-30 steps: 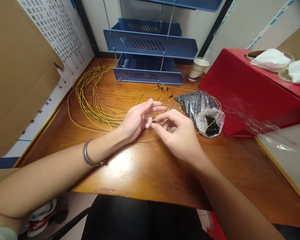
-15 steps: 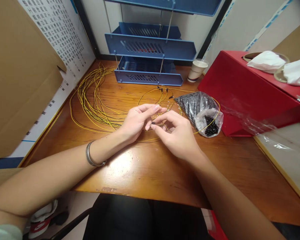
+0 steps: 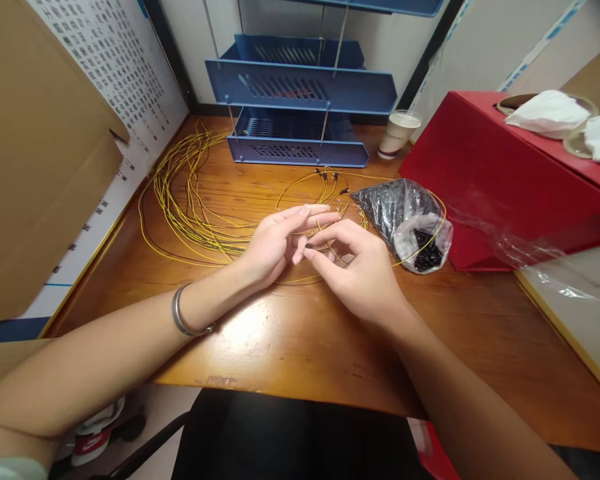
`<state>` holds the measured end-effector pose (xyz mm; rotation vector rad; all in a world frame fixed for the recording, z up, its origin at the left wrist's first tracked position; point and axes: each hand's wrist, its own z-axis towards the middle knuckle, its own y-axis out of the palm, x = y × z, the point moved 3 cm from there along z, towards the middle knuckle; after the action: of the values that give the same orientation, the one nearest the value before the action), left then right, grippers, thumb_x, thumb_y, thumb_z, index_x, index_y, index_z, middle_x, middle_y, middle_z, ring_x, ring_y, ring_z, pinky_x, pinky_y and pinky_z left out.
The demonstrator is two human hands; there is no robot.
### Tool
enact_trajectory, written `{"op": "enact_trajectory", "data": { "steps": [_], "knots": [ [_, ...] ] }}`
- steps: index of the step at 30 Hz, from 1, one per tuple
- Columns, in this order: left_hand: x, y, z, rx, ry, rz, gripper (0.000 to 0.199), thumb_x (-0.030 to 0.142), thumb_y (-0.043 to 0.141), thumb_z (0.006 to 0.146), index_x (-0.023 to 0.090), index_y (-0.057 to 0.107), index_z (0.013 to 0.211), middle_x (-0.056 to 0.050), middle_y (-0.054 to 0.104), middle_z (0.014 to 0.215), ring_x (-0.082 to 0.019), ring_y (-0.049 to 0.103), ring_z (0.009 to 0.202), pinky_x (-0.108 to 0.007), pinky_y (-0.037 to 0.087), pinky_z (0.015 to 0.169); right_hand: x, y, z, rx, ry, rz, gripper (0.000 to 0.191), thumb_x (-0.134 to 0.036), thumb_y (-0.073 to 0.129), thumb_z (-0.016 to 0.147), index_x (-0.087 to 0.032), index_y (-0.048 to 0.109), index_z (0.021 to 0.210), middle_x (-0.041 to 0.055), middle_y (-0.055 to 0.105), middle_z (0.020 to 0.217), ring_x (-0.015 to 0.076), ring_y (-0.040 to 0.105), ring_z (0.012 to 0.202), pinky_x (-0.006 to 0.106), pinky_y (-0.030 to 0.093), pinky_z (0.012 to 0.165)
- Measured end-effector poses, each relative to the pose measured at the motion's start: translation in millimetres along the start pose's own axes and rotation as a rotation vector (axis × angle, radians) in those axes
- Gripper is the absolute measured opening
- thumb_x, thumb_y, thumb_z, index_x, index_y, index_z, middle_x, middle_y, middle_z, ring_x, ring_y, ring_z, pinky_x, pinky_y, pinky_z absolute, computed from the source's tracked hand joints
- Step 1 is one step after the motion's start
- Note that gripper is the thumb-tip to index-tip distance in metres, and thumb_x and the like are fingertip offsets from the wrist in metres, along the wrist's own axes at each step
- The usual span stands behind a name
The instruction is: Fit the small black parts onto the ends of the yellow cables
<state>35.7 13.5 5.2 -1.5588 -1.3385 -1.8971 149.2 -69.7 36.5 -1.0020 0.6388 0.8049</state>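
My right hand (image 3: 363, 267) pinches a small black piece (image 3: 309, 246) between thumb and index finger. Close against it, my left hand (image 3: 280, 240) is turned palm inward, its upper fingers stretched out and its lower ones bent by the black piece; whether they grip anything is hidden. Thin yellow and black cables (image 3: 180, 200) lie in a large coil left of my hands. A smaller loop with black-tipped ends (image 3: 334, 177) lies just beyond my fingers. To the right sits an open plastic bag (image 3: 400, 207) of small black parts, with a yellow cable crossing it.
A blue tiered rack (image 3: 300, 152) stands at the back of the wooden table (image 3: 290, 340), with a paper cup (image 3: 399, 133) beside it. A red box (image 3: 485, 167) carrying tape rolls and tissues is at the right. Cardboard (image 3: 40, 153) leans at the left.
The upper fingers of my left hand have straightened a little, away from the black piece. My right hand keeps its pinch. The view has shifted slightly.
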Motion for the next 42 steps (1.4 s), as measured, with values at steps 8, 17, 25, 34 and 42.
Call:
{"op": "enact_trajectory", "data": {
  "steps": [8, 17, 25, 34, 42],
  "knots": [
    [1.7, -2.1, -2.4, 0.106, 0.035, 0.1, 0.043, 0.054, 0.071, 0.085, 0.012, 0.074, 0.091, -0.01, 0.078, 0.095, -0.002, 0.044, 0.042, -0.017, 0.027, 0.037, -1.5, 2.3, -1.0, -0.025, 0.002, -0.003, 0.009, -0.011, 0.068, 0.08, -0.019, 0.072, 0.084, 0.0011, 0.069, 0.088, 0.0096, 0.054, 0.061, 0.027, 0.048, 0.065],
    [2.8, 1.9, -4.9, 0.095, 0.066, 0.175, 0.035, 0.046, 0.078, 0.081, 0.012, 0.074, 0.076, -0.005, 0.076, 0.08, 0.0, 0.036, 0.038, -0.02, 0.026, 0.038, 4.7, 5.4, -1.3, -0.037, 0.01, -0.011, 0.007, -0.012, 0.068, 0.08, -0.017, 0.072, 0.083, 0.0017, 0.068, 0.087, 0.0092, 0.054, 0.061, 0.027, 0.048, 0.064],
    [-2.4, 3.2, -4.9, 0.041, -0.045, 0.17, 0.034, 0.045, 0.066, 0.091, 0.013, 0.076, 0.097, -0.005, 0.074, 0.074, -0.003, 0.04, 0.036, -0.019, 0.021, 0.032, -0.1, 7.2, -2.5, -0.034, -0.033, 0.01, 0.007, -0.012, 0.067, 0.081, -0.018, 0.071, 0.083, 0.003, 0.069, 0.088, 0.0119, 0.058, 0.068, 0.028, 0.049, 0.065],
    [0.8, 1.3, -6.7, 0.055, -0.044, 0.17, 0.05, 0.059, 0.073, 0.081, 0.012, 0.079, 0.095, -0.006, 0.07, 0.071, -0.005, 0.046, 0.043, -0.018, 0.022, 0.036, -2.0, 6.9, -3.2, -0.036, -0.047, 0.003, 0.008, -0.011, 0.066, 0.081, -0.017, 0.07, 0.083, 0.0027, 0.069, 0.09, 0.0108, 0.057, 0.066, 0.028, 0.049, 0.066],
    [-2.2, 1.0, -5.3, 0.016, -0.016, 0.222, 0.042, 0.052, 0.07, 0.086, 0.014, 0.079, 0.1, -0.003, 0.067, 0.067, -0.003, 0.036, 0.04, -0.019, 0.02, 0.036, -0.8, 5.2, -2.7, -0.03, -0.045, -0.02, 0.006, -0.013, 0.067, 0.081, -0.017, 0.071, 0.084, 0.003, 0.068, 0.09, 0.0109, 0.057, 0.066, 0.029, 0.05, 0.071]
  ]
}}
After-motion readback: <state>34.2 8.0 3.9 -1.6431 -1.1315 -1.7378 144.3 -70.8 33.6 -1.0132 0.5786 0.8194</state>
